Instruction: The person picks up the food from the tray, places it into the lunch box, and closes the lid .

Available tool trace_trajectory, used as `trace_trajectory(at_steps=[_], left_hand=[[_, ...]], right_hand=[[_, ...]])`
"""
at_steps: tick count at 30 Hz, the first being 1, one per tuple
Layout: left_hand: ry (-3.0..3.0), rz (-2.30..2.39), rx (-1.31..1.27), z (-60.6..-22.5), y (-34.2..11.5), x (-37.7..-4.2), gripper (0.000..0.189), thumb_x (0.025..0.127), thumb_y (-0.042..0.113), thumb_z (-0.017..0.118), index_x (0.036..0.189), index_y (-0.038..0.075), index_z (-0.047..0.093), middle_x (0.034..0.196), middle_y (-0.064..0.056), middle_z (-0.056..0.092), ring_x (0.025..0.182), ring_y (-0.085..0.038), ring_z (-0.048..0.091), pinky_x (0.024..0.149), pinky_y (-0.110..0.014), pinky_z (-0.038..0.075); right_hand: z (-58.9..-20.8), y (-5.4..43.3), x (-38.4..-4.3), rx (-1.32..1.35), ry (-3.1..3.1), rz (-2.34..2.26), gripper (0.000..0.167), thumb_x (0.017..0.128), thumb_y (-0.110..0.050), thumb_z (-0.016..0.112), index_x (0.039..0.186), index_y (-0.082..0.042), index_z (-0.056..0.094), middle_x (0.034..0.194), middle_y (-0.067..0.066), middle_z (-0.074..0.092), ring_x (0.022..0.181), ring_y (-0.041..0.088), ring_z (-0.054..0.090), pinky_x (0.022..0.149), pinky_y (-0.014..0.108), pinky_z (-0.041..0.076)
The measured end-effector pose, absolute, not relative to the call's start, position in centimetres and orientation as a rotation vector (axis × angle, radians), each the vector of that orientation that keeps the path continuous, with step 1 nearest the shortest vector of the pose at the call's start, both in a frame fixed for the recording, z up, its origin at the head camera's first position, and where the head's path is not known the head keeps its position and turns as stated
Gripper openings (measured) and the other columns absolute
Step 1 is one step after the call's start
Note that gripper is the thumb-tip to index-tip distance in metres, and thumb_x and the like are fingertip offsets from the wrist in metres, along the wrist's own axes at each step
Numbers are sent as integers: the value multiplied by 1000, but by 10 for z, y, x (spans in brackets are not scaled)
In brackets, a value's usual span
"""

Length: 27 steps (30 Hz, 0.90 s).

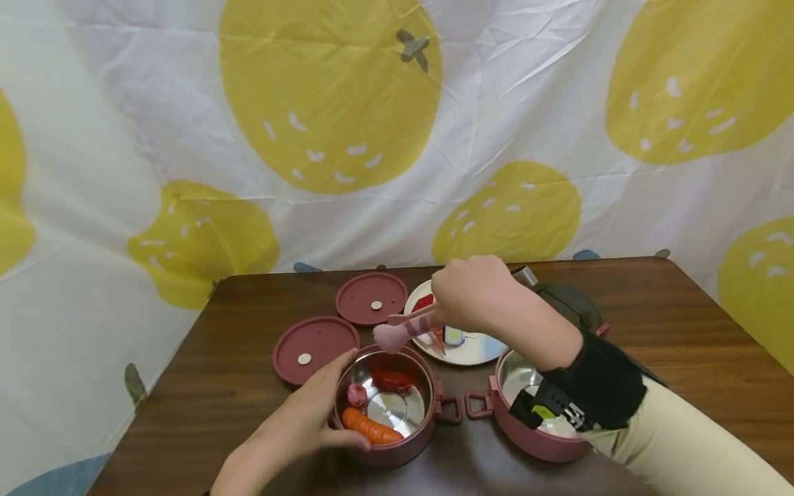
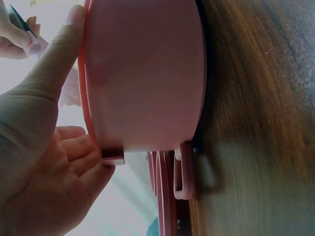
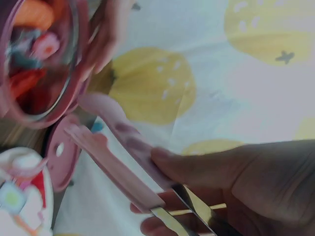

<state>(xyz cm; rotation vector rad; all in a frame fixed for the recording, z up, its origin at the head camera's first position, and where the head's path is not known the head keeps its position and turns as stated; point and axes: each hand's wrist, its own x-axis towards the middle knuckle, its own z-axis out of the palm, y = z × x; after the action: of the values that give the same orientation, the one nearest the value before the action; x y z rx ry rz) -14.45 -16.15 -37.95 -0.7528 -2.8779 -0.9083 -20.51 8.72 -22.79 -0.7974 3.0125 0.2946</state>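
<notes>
My left hand (image 1: 298, 427) grips the rim of a pink pot (image 1: 403, 452), thumb on the near side and fingers at the far left. Inside that pot lie an orange carrot-like piece (image 1: 371, 426), a small pink round piece (image 1: 356, 394) and a glossy red piece (image 1: 392, 380). Above its far rim, my right hand (image 1: 474, 293) holds metal tongs with pink tips (image 1: 397, 335). The right wrist view shows the tong tips (image 3: 101, 105) parted with nothing between them. Thumb and fingers pinch the tongs' arms there.
A second pink pot (image 1: 540, 444) stands at the right, partly under my right forearm. Two pink lids (image 1: 316, 344) lie behind and left. A white plate (image 1: 477, 353) with several small food pieces sits behind the pots, near a dark green rounded thing (image 1: 567, 304). A patterned cloth (image 1: 372, 227) hangs behind the table.
</notes>
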Motion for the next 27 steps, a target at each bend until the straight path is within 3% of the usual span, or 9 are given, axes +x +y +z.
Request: trace_trajectory(at_steps=[3, 9, 15, 23, 27], left_hand=[[-2870, -900, -749, -379, -162, -145, 115, 65, 48, 89, 151, -2, 32, 152, -20, 45, 139, -37, 45, 114, -57, 38], [-2894, -907, -752, -378, -161, -145, 114, 66, 47, 89, 152, -2, 31, 153, -20, 43, 141, -37, 43, 115, -57, 36], [-2889, -897, -770, -378, -161, -143, 114, 67, 49, 88, 152, -2, 32, 152, -21, 44, 140, -38, 44, 114, -58, 37], [-2891, -922, -763, -377, -158, -145, 114, 68, 48, 88, 153, -1, 30, 153, -19, 43, 141, -35, 43, 115, -57, 36], [-2871, -882, -808, -379, -154, -145, 115, 68, 51, 86, 153, -3, 30, 152, -21, 44, 139, -37, 45, 113, -58, 38]], right_hand=[[-233, 95, -214, -745, 3069, 349, 45, 88, -44, 73, 61, -17, 51, 66, -1, 50, 61, 18, 46, 51, 36, 41], [-259, 105, -231, -657, 3108, 456, 36, 85, -45, 76, 70, -13, 65, 68, 2, 58, 61, 19, 52, 53, 39, 51], [-277, 103, -234, -693, 3122, 511, 26, 87, -37, 76, 80, -12, 72, 68, 4, 61, 58, 19, 54, 51, 39, 53], [-290, 99, -233, -822, 3212, 643, 18, 86, -23, 76, 73, -12, 71, 68, 3, 64, 57, 17, 57, 49, 38, 54], [-296, 108, -233, -912, 3275, 705, 23, 86, -16, 74, 65, -12, 66, 62, 2, 61, 52, 14, 52, 45, 36, 52]])
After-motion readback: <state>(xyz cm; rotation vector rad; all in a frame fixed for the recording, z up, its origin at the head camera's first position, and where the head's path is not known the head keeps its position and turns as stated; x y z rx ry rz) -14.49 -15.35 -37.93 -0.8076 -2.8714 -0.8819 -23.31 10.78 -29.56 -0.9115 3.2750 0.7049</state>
